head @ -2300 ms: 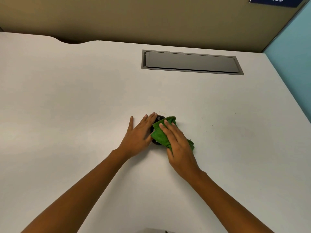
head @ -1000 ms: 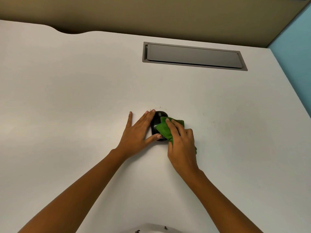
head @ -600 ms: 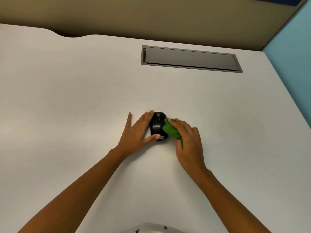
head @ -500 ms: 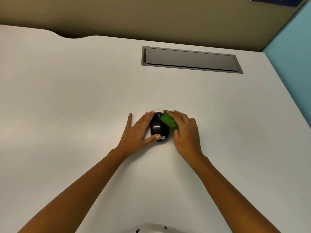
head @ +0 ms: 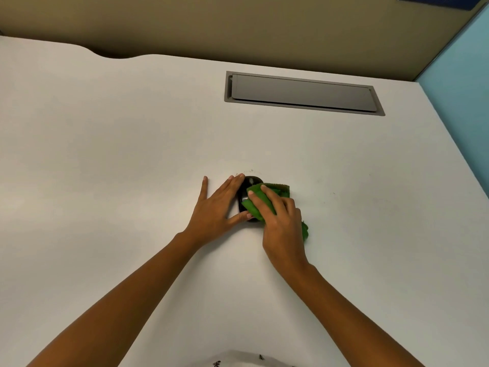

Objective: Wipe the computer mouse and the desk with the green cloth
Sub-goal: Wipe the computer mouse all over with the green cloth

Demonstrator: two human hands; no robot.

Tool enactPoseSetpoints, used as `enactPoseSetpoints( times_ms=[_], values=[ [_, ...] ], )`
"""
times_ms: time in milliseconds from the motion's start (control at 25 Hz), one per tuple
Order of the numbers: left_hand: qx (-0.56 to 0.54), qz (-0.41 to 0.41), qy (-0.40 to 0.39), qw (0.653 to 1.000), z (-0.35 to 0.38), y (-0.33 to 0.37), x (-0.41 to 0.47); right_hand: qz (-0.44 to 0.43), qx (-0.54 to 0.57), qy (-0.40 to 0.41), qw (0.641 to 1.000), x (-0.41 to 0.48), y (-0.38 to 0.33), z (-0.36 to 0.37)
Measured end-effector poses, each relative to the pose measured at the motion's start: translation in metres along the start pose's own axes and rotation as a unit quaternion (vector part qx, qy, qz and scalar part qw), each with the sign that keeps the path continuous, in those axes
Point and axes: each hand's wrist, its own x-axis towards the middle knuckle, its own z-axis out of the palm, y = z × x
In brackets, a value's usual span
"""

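Note:
A black computer mouse (head: pixel 245 187) sits near the middle of the white desk (head: pixel 105 154). My left hand (head: pixel 219 205) lies against its left side, fingers spread and the thumb hooked around its near end. My right hand (head: pixel 280 223) presses the green cloth (head: pixel 280 188) onto the top and right side of the mouse. The cloth hides most of the mouse, and a fold of it sticks out under my right palm.
A grey rectangular cable hatch (head: pixel 304 93) is set flush into the desk at the back. A tan partition (head: pixel 238 25) runs along the far edge and a light blue wall (head: pixel 460 83) borders the right side. Small dark specks (head: pixel 251 171) dot the desk just beyond the mouse.
My right hand has slid the green cloth from the mouse's right edge back over its top, covering more of it. My left hand has stayed in place against the mouse.

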Motion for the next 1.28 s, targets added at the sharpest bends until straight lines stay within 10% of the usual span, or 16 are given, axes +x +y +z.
enactPoseSetpoints(
  times_ms=[440, 680, 1040, 1280],
  values=[
    [0.006, -0.012, -0.051, 0.999, -0.012, 0.003, -0.004, -0.002, 0.025, -0.022, 0.999, -0.043, 0.009, -0.02],
    [0.11, 0.1, 0.12, 0.982, 0.022, 0.043, -0.048, 0.002, 0.128, 0.011, 0.992, 0.025, 0.025, -0.046],
    [0.109, 0.057, 0.059, 0.991, 0.039, 0.057, -0.054, -0.195, 0.057, -0.177, 0.963, 0.076, 0.031, -0.011],
    [0.067, 0.062, 0.027, 0.995, 0.034, 0.055, -0.054, -0.101, 0.122, -0.181, 0.971, 0.099, 0.054, -0.015]
  ],
)
